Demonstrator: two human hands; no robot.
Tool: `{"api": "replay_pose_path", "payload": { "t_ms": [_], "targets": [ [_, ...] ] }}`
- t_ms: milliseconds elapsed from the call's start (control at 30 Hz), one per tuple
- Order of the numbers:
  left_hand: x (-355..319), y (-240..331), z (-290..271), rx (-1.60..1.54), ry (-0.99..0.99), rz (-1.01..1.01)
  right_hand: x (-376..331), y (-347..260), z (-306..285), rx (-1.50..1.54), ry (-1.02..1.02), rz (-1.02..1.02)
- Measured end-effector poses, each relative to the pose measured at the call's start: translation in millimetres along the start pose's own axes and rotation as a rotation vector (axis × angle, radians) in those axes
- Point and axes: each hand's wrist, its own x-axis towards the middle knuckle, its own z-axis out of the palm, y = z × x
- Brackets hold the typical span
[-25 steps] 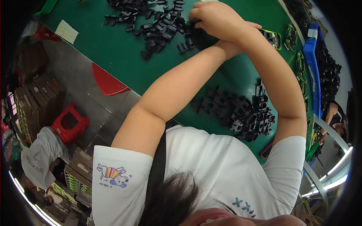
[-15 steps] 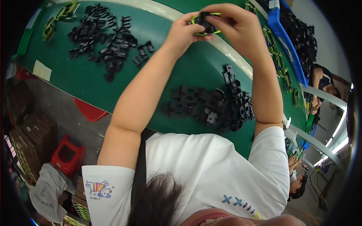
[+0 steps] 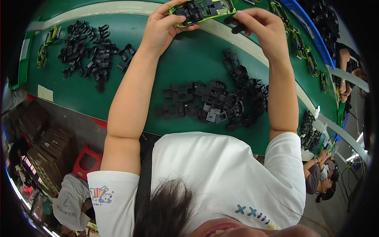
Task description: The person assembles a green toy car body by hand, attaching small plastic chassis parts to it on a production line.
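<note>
Up at the far edge of the table, my left hand [image 3: 158,29] grips a lime-green toy car body [image 3: 228,7] by its left end. A black plastic insert [image 3: 193,11] sits inside the shell. Just to its right, my right hand [image 3: 265,28] pinches a small black plastic part [image 3: 237,27], apart from the car body. Below my hands lies a heap of larger black plastic pieces [image 3: 217,96]. Left of my left forearm, small black curved parts [image 3: 94,55] are scattered in a loose pile.
Green car bodies [image 3: 49,41] lie at the far left, and several more [image 3: 302,47] line the strip at right. A blue bin [image 3: 312,27] holds black parts. A pale rail [image 3: 118,7] edges the green table [image 3: 71,89]. Other people [image 3: 321,173] work at right; a red stool [image 3: 87,160] stands at lower left.
My hands have separated: my left moved left with the car body, now turned lengthwise, and my right drew away with a small black part. The whole view has shifted slightly.
</note>
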Motion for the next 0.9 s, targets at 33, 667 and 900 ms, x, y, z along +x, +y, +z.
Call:
{"api": "replay_pose_path", "payload": {
  "t_ms": [33,667,900],
  "targets": [
    [1,-1,1,0.001,-0.007,-0.006,4,1,1,-0.134,0.038,0.038],
    [1,-1,3,-0.017,0.010,-0.031,38,-19,45,-0.188,0.100,0.172],
    [1,0,2,0.031,-0.011,-0.039,39,-16,47,-0.357,0.165,0.130]
  ]
}}
